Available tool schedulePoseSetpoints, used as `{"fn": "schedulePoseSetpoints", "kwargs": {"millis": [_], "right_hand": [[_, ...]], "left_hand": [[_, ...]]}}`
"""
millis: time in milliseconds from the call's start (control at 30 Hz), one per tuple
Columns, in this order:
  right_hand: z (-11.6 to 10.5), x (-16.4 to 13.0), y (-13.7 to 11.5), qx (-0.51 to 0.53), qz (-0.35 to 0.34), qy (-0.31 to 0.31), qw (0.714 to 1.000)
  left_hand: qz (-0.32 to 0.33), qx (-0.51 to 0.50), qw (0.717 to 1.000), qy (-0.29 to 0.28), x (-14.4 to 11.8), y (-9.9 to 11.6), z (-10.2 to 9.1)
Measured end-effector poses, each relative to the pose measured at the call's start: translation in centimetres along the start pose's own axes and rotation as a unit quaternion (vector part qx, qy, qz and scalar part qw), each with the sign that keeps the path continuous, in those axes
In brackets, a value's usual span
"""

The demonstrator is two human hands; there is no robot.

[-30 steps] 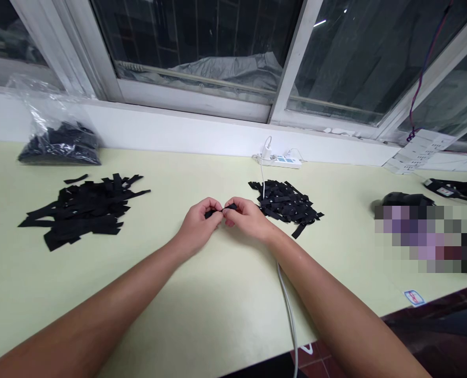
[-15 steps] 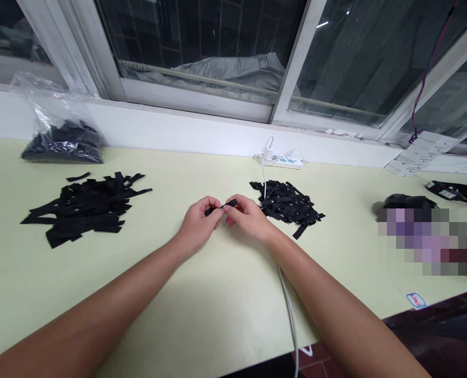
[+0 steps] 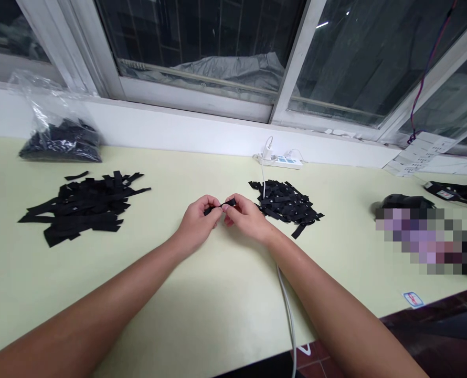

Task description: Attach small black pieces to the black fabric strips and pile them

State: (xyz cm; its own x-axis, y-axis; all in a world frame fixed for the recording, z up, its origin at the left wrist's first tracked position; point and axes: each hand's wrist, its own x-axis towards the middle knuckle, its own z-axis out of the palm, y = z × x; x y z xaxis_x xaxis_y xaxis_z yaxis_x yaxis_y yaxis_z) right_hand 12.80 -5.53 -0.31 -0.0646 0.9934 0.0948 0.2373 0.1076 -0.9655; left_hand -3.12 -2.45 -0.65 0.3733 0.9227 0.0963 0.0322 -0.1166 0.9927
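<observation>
A short black fabric strip [image 3: 229,202] is pinched between my two hands above the middle of the table. My left hand [image 3: 200,218] is closed on its left part, thumb against the fingers. Close beside it, my right hand [image 3: 246,216] grips the right part the same way, with one end poking up past the fingertips. Fingers cover most of the strip. To the left lies a loose pile of longer black strips [image 3: 86,207]. Just right of my right hand is a heap of shorter black strips [image 3: 286,202], some with small shiny spots.
A clear plastic bag [image 3: 60,139] of black pieces stands at the back left. A white power strip [image 3: 284,161] sits by the wall, and its cable [image 3: 287,310] runs under my right forearm. Black items [image 3: 409,201] and a small label [image 3: 413,299] lie at the right.
Both hands keep their pinch on the strip and have barely moved. The strip's right end shows slightly differently above the right fingertips. The whole view has shifted slightly.
</observation>
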Motion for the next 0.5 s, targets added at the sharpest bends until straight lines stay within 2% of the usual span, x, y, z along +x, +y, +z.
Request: {"fn": "schedulePoseSetpoints", "kwargs": {"millis": [500], "right_hand": [[-0.11,0.08,0.08,-0.029,0.001,0.010,1.000]], "left_hand": [[0.005,0.017,1.000,0.006,-0.16,0.42,0.06]]}}
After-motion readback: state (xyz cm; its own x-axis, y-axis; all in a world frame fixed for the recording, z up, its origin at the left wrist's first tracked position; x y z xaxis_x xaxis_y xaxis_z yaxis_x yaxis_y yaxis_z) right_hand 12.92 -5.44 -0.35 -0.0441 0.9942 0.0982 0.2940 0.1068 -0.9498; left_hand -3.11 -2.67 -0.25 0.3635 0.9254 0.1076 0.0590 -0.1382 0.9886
